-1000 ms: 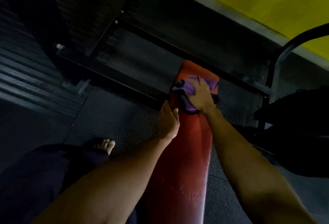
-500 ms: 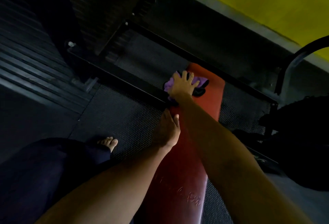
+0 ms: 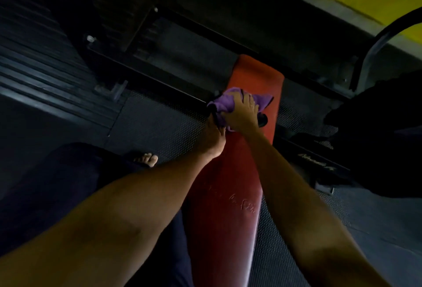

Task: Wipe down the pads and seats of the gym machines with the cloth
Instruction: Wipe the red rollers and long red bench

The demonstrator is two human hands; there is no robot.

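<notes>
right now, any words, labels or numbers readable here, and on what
Nothing reads clearly.
Pale script on the black frame bar right of the red bench pad: too blurred to read.
Scratched marks on the pad's near part: no letters can be made out.

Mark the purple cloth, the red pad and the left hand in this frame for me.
purple cloth [image 3: 222, 104]: head view, on the bunched fold at its left side.
red pad [image 3: 257, 74]: head view, on the bare far end.
left hand [image 3: 213, 138]: head view, on the back of the hand.
</notes>
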